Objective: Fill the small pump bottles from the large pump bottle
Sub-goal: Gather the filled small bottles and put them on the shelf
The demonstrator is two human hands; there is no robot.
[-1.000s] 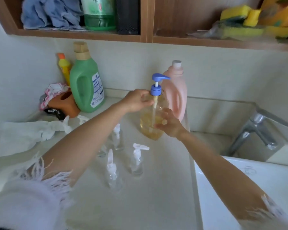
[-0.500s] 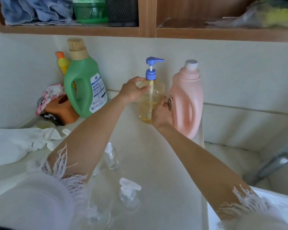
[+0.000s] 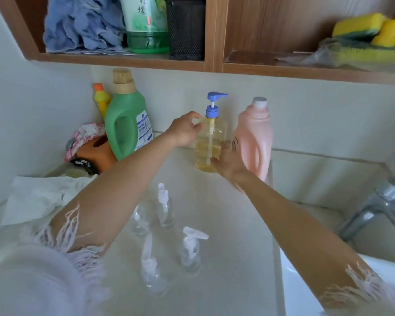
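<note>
Desk (image 3: 226, 224): pale and glossy; it carries everything under both hands, and I judge any spilled soap would make it slick right where the small bottles stand.

Pink detergent bottle (image 3: 255, 137): upright just to the right of the right hand, very close to its knuckles. A sideways nudge from that hand could rock it, and the sink edge lies just beyond it.

Green detergent bottle (image 3: 126, 124): upright, left of the left hand and apart from it; little risk unless the left elbow swings wide.

Large pump bottle (image 3: 211, 144): between the two hands at the back of the desk, clear, with yellow liquid in its lower part and a blue pump head raised. Lifted by one side only, it could tip or slip.

Left hand (image 3: 185, 131): fingers curled round the bottle's shoulder, just below the blue collar; the hold looks light, so a quick pull may let the bottle twist.

Right hand (image 3: 228, 164): fingers fairly straight, laid against the bottle's lower right side; it steadies but does not wrap.

Small pump bottles (image 3: 189, 249): four clear ones with white pumps, standing beneath and between the forearms, nearer the person than the hands. Light and narrow, they would probably topple if a forearm or the large bottle sweeps low over them.
</note>
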